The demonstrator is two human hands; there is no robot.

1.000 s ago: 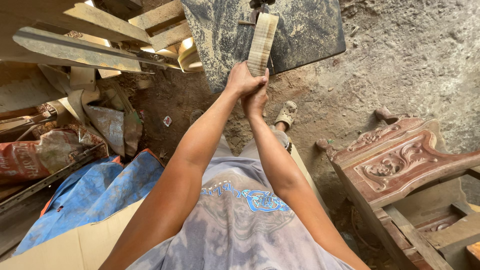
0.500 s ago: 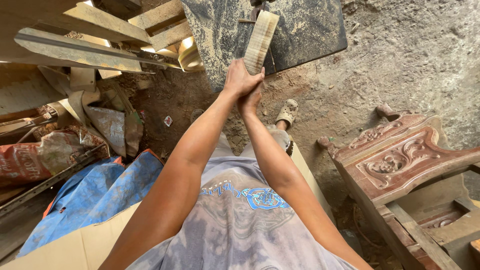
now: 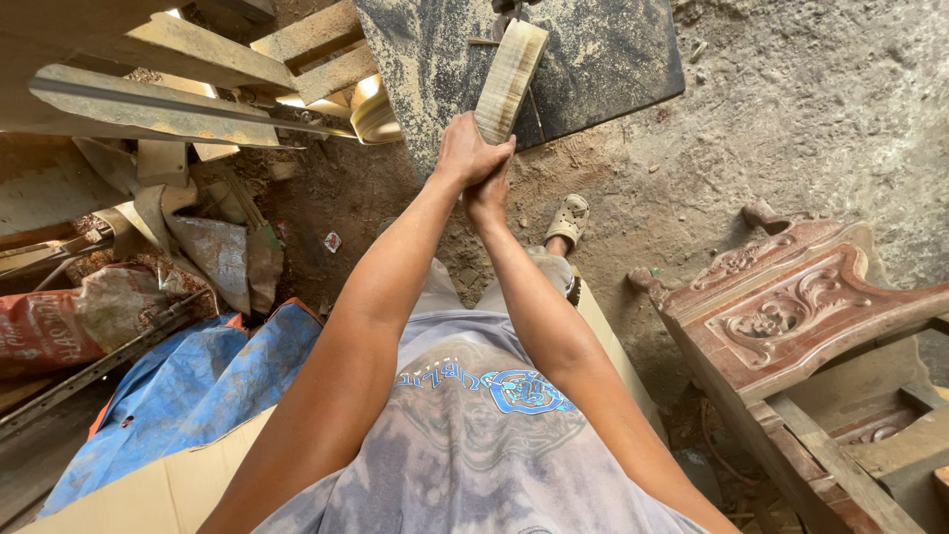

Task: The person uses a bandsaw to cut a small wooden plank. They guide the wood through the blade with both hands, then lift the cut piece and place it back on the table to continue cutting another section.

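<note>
Wooden block (image 3: 507, 81) juts above left hand (image 3: 467, 153) and right hand (image 3: 488, 195).

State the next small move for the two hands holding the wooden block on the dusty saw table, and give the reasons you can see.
Probably ease the wooden block a little further forward, slowly. Both the left hand and right hand grip its near end together, while its far end lies on the dusty saw table by the blade slot, so the fingers stay behind the block.

Dusty dark machine table (image 3: 603, 59), sawdust-coated, bearing a pale wood block (image 3: 507, 67) stood on edge. Below, packed earth floor (image 3: 791, 129) carries a blue tarpaulin (image 3: 188, 386), a carved reddish furniture panel (image 3: 791, 311), and what may be a crumpled sack (image 3: 59, 321).
</note>
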